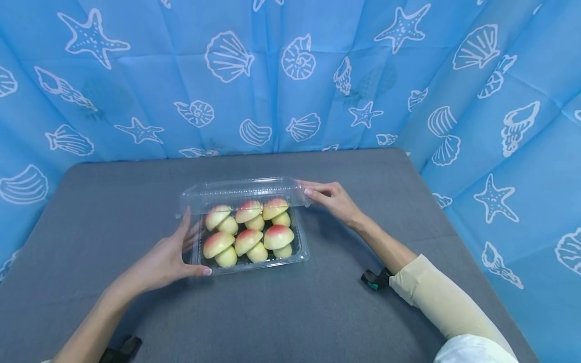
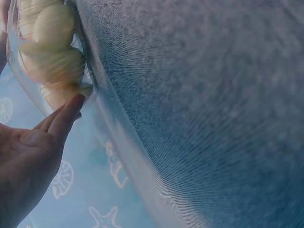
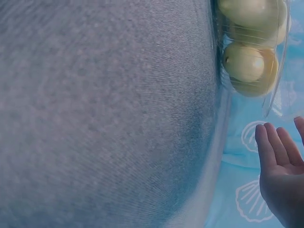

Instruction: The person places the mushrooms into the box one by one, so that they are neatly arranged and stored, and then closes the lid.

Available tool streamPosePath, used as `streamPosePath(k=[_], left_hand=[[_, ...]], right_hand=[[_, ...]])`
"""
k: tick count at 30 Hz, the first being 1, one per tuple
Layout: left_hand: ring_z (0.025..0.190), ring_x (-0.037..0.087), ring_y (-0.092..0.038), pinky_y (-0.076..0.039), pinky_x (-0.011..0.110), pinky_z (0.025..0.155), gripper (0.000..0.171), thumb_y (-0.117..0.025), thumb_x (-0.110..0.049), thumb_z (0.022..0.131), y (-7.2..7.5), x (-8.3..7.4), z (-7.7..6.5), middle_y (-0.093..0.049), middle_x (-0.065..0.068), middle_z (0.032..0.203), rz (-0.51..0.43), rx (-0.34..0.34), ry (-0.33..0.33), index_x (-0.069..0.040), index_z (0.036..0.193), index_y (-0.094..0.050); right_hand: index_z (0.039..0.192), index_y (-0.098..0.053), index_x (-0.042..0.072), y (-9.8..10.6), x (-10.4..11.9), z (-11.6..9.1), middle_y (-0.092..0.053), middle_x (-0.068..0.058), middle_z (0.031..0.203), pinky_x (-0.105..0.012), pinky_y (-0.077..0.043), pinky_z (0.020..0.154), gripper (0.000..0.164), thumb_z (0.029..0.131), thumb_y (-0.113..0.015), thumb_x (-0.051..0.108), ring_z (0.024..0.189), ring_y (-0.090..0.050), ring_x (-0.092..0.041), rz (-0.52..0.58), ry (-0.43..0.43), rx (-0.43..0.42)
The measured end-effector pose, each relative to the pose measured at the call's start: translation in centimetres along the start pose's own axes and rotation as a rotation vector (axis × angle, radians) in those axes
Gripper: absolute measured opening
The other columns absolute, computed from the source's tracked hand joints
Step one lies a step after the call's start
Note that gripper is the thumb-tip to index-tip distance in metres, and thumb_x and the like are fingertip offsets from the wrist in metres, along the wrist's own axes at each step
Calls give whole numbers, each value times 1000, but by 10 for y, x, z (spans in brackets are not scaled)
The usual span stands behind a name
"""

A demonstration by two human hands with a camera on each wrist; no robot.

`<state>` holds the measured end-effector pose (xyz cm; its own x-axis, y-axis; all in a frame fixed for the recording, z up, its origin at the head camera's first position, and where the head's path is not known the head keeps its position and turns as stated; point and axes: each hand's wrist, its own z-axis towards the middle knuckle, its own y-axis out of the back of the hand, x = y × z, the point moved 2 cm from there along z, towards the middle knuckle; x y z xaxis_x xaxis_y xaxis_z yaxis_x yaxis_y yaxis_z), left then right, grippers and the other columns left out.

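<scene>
On the grey cloth-covered table sits a clear plastic clamshell container, its hinged lid raised and tilted back. Inside are several mushroom-shaped yellow pieces with red-blushed caps, in two rows. My left hand is at the container's left side, fingers extended along it and thumb by the front left corner. In the left wrist view, straight fingertips touch the container's side. At the lid's right end, my right hand pinches the edge between thumb and fingers. The right wrist view shows its fingers mostly straight.
A blue curtain with white shells and starfish stands behind the table and along its sides. A black strap device is near the right forearm, and another dark device is by the left forearm.
</scene>
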<state>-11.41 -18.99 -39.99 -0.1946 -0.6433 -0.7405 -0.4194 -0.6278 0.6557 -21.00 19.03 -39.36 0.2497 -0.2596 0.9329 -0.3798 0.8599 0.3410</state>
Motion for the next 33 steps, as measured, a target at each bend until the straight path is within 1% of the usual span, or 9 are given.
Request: streamPosePath(k=[6,8,12,15,19,25,28,31,33], left_hand=[[133,43,-43,-43,56,102,144,-87,-38,75,0,1,1,-24,27,157,-37,-5,8,-23,149,35],[131,44,-45,-48,55,97,144,-88,-36,74,-1,2,2,-24,28,156,-37,-9,12,-26,148,35],[128,47,-48,-51,57,92,145,-89,-37,73,0,3,2,-25,32,154,-25,-21,20,-32,147,36],[126,50,-48,-49,61,93,144,-89,-43,72,1,4,1,-23,35,154,10,-29,21,-32,150,32],[127,55,-45,-43,66,97,140,-87,-50,71,3,4,-1,-19,37,155,53,-28,21,-28,155,23],[126,52,-48,-43,63,99,138,-85,-53,71,5,4,-4,-23,37,153,74,15,-2,-24,157,18],[127,52,-47,-44,60,100,134,-85,-48,74,6,5,-6,-17,35,156,8,69,-16,-25,158,17],[132,54,-39,-44,55,101,127,-84,-37,80,8,6,-9,-4,32,160,-121,147,-11,-28,158,16],[135,54,-35,-46,51,101,122,-82,-28,84,9,6,-10,4,30,161,-217,199,-4,-27,158,15]], right_hand=[[129,-66,6,-1,-1,-3,-54,-3,145,-42,-36,114,30,100,-59,12,139,-44,-20,-13,24,16],[129,-66,8,-1,-1,-4,-53,-1,146,-42,-34,115,31,99,-61,13,139,-43,-18,-28,17,16],[128,-68,9,-2,-2,-7,-51,1,148,-42,-31,116,30,100,-61,16,141,-41,-17,-62,-22,28],[129,-67,6,-4,-1,-8,-49,-4,149,-46,-28,118,31,100,-60,15,142,-39,-22,-75,-38,43],[130,-64,3,-5,-2,-9,-47,-9,150,-48,-26,118,32,100,-59,12,143,-37,-27,-91,-38,54],[132,-65,11,-7,-8,-12,-49,2,149,-39,-30,117,34,99,-63,19,139,-43,-17,-138,-23,69],[136,-62,13,-9,-8,-15,-48,4,150,-37,-33,115,39,98,-65,21,134,-49,-15,-119,-13,88],[141,-56,11,-10,-7,-18,-46,2,152,-37,-38,112,46,97,-66,19,130,-54,-18,-88,4,114],[143,-54,10,-11,-7,-19,-45,0,153,-38,-39,111,49,96,-67,17,129,-55,-20,-98,20,123]])
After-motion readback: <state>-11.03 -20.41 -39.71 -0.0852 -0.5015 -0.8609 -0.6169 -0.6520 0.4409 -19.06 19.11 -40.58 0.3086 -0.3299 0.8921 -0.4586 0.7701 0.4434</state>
